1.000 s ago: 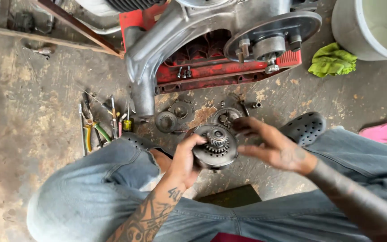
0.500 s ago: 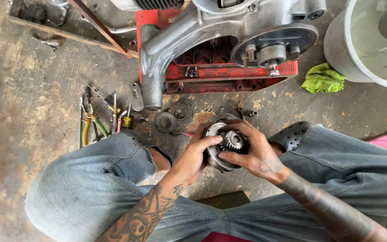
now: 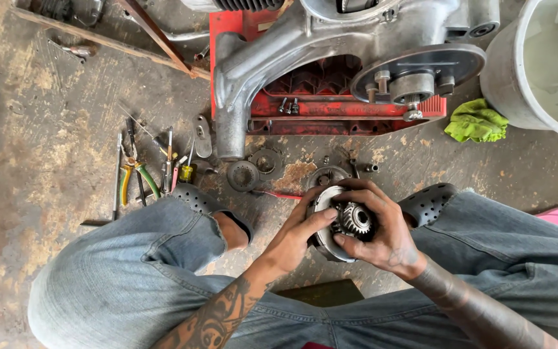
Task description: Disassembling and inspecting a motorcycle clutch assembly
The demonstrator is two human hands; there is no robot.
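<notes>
A person sitting on a stained concrete floor (image 3: 40, 148) grips a round clutch (image 3: 338, 223) in both hands, just below the grey engine case (image 3: 279, 58) that rests on a red stand (image 3: 330, 113). The left hand (image 3: 295, 236) wraps the clutch's left rim, thumb laid across its face. The right hand (image 3: 382, 223) closes over the top and right side, fingers curled around the toothed gear (image 3: 355, 220) at its centre. The clutch is held off the floor, between the person's knees in faded jeans (image 3: 117, 278).

Directly below the case, loose round parts lie on the floor: a dark disc (image 3: 243, 175), a ring (image 3: 265, 161) touching it on the right, and a further round part (image 3: 327, 176) just above the hands. Left of the case's lower arm, hand tools are spread out, among them pliers (image 3: 135, 181) with yellow and green handles and a yellow-handled screwdriver (image 3: 187, 169). A flat metal bracket (image 3: 202, 136) lies just beside that arm.

Right of the case, a green rag (image 3: 477, 123) lies crumpled on the floor, beside a pale bucket (image 3: 537, 71) at the frame's edge. Black perforated clogs show on both feet, one (image 3: 195, 196) below the tools, the other (image 3: 429, 201) just right of the right hand. Both forearms are tattooed.
</notes>
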